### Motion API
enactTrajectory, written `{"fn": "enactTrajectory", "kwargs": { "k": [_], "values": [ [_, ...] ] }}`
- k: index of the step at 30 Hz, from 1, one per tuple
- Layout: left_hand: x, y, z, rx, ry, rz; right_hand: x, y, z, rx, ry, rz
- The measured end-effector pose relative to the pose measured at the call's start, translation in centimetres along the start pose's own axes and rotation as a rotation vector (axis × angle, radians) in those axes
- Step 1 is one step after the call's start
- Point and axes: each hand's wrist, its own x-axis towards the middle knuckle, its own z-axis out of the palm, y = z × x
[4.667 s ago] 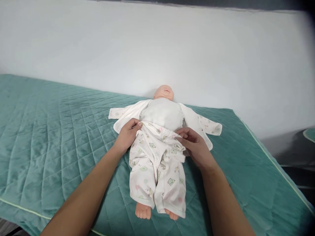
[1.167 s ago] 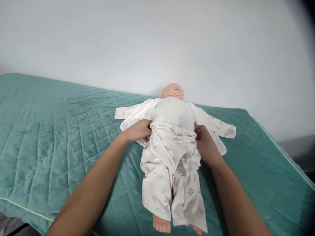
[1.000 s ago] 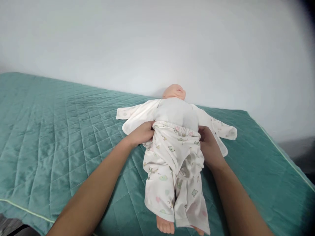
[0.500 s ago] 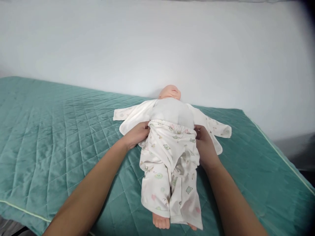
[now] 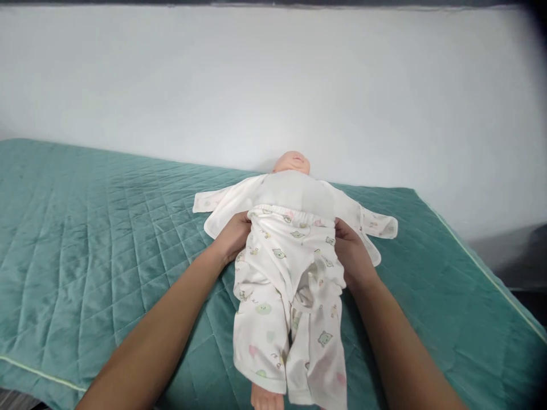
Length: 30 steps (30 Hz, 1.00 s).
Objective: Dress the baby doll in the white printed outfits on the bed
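A baby doll (image 5: 292,163) lies on its back, head away from me and feet toward me. White printed baby trousers (image 5: 277,256) cover its legs and reach up to its waist, with an opening at the crotch. Its torso shows a plain pale surface, and a white long-sleeved baby top (image 5: 231,202) spreads open beneath it, sleeves out to both sides. My left hand (image 5: 234,236) grips the trousers' waistband at the left edge, fingertips partly hidden. At the right edge my right hand (image 5: 352,250) is closed on the same waistband, its fingers partly behind the cloth.
A green quilted cover (image 5: 106,228) with pale piping lies under the doll. Behind its far edge rises a white wall (image 5: 273,85). The doll's head is close to that wall. A dark shape (image 5: 530,256) stands past the right edge.
The view has shifted slightly, so the doll's feet sit lower in the picture. Both hands keep their hold at the waistband, which appears slightly higher on the torso.
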Motion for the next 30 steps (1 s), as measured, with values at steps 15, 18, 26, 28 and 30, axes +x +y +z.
{"fn": "enactTrajectory", "kwargs": {
  "k": [15,18,26,28,30],
  "values": [
    [0.7,-1.5,-0.7,0.251,0.220,0.155,0.2,0.3,-0.9,-0.158,0.214,-0.061],
    [-0.1,-1.0,-0.6,0.255,0.438,0.365,-0.1,0.3,-0.9,-0.220,0.274,-0.237],
    [-1.7,-0.2,0.5,0.633,0.051,0.704,-0.6,0.0,-1.2,-0.628,0.035,-0.590],
    [-1.6,-0.1,0.6,0.668,0.027,0.658,-0.6,-0.1,-1.4,-0.686,-0.029,-0.589],
    [-1.5,0.1,0.6,0.666,0.012,0.585,-0.5,-0.3,-1.2,-0.702,-0.086,-0.576]
  ]
}}
